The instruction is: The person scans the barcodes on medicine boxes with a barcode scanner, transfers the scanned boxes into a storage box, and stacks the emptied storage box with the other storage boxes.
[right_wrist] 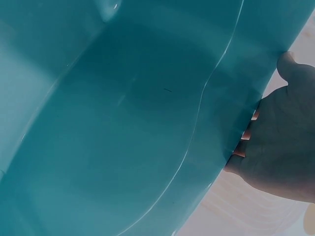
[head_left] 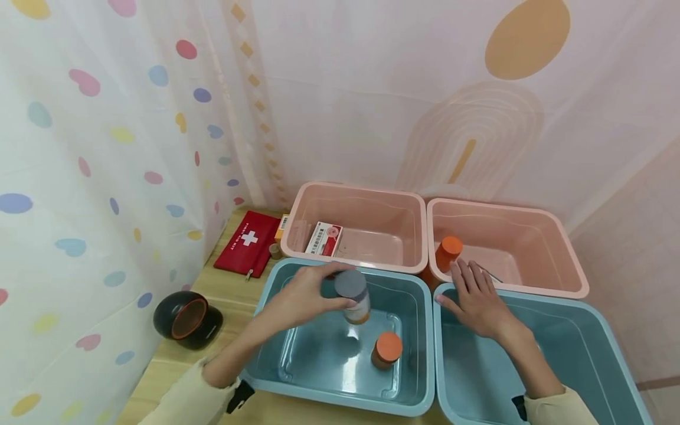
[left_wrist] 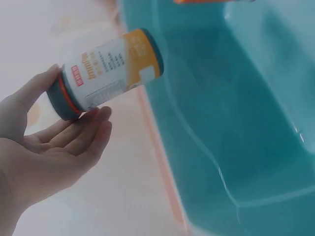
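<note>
My left hand [head_left: 305, 298] pinches a pill bottle [head_left: 357, 301] by its grey cap, over the left blue bin [head_left: 265, 378]. In the left wrist view, the bottle [left_wrist: 113, 73] shows a white and orange label, with thumb and fingers at the cap end. Below it, a brown bottle with an orange cap [head_left: 388, 347] stands in the same bin. My right hand [head_left: 483, 307] is at the back rim of the right blue bin [head_left: 600, 313], fingers extended toward the pink bin behind. In the right wrist view, that hand [right_wrist: 278, 132] lies along the bin's edge.
The left pink bin [head_left: 361, 192] holds a white and red medicine box [head_left: 324, 239]. An orange-capped bottle [head_left: 449, 251] stands in the right pink bin [head_left: 571, 260]. On the wooden table [head_left: 234, 298] lie a red first aid pouch [head_left: 247, 243] and a black rounded object [head_left: 186, 319].
</note>
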